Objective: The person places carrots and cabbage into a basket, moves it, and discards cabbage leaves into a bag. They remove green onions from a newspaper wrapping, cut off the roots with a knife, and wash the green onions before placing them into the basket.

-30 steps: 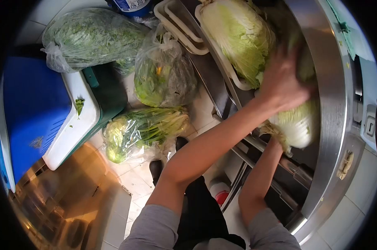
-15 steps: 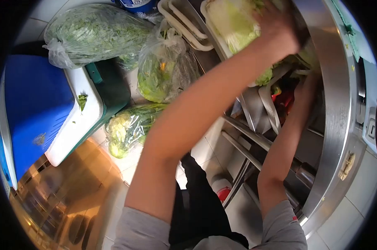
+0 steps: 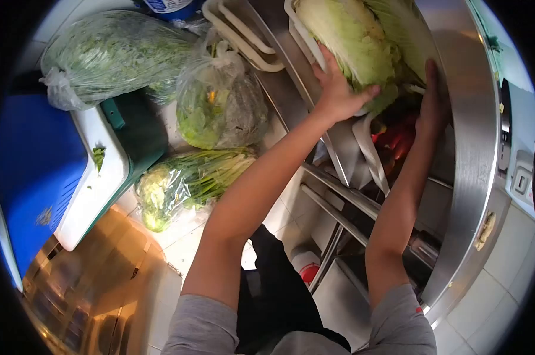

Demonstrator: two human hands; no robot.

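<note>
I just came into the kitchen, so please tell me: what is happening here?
A person reaches with both bare hands into an open steel fridge. The left hand presses on a napa cabbage lying in a white tray; the right hand rests flat beside it. Bagged greens lie on the floor.

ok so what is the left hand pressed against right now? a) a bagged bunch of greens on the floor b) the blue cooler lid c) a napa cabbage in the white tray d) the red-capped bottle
c: the left hand lies flat against the side of the napa cabbage that sits in the white tray, while the right hand reaches in on the cabbage's other side, far from the cooler and the bags.
</note>
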